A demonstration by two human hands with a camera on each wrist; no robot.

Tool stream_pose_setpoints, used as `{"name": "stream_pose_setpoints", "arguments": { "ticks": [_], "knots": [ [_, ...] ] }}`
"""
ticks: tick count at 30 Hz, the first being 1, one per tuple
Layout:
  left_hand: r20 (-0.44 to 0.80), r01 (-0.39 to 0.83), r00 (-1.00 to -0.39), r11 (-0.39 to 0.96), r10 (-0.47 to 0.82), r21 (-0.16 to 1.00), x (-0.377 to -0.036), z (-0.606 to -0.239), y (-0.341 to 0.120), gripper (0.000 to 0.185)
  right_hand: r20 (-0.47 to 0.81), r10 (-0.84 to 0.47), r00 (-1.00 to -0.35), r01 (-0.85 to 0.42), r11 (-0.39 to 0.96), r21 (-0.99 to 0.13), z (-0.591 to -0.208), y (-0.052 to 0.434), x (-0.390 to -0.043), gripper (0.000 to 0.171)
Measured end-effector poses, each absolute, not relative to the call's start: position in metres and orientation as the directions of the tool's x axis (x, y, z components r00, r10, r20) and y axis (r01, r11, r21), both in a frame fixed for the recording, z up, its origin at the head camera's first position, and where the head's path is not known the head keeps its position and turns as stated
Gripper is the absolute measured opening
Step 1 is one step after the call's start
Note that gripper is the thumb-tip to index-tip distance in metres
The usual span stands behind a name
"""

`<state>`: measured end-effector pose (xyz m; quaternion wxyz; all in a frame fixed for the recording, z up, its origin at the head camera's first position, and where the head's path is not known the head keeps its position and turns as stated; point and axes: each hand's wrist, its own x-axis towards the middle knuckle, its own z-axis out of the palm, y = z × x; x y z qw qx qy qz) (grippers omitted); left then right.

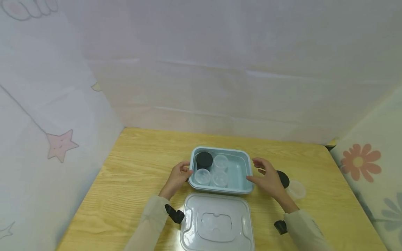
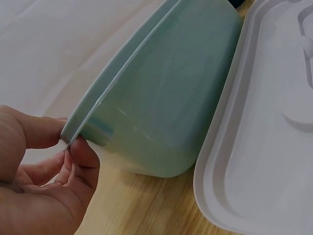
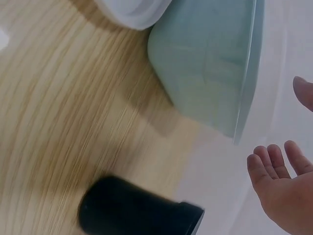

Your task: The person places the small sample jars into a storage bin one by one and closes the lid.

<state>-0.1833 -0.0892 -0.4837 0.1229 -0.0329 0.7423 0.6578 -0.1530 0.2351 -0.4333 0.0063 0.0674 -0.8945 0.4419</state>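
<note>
While a pale blue tub (image 1: 245,167) is sitting on the wooden surface (image 1: 132,174), the left hand (image 1: 179,176) is pinching the tub's left rim between thumb and fingers (image 2: 80,154). The right hand (image 1: 267,177) is hovering just beside the tub's right rim, fingers (image 3: 274,159) released, holding nothing. A clear lid (image 1: 216,223) is lying just in front of the tub.
</note>
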Motion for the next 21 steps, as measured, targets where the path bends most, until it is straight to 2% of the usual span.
{"name": "stream_pose_setpoints", "arguments": {
  "ticks": [12,21],
  "knots": [
    [-0.245,-0.227,-0.963,0.149,0.114,0.962,-0.182,-0.483,-0.09,0.039,0.171,-0.062,-0.983,-0.167,0.675,-0.718,-0.435,0.277,-0.14,0.064],
    [-0.237,-0.219,-0.965,0.148,0.113,0.964,-0.183,-0.483,-0.089,0.038,0.113,0.009,-0.994,-0.075,0.695,-0.715,-0.437,0.311,-0.137,0.067]
  ]
}}
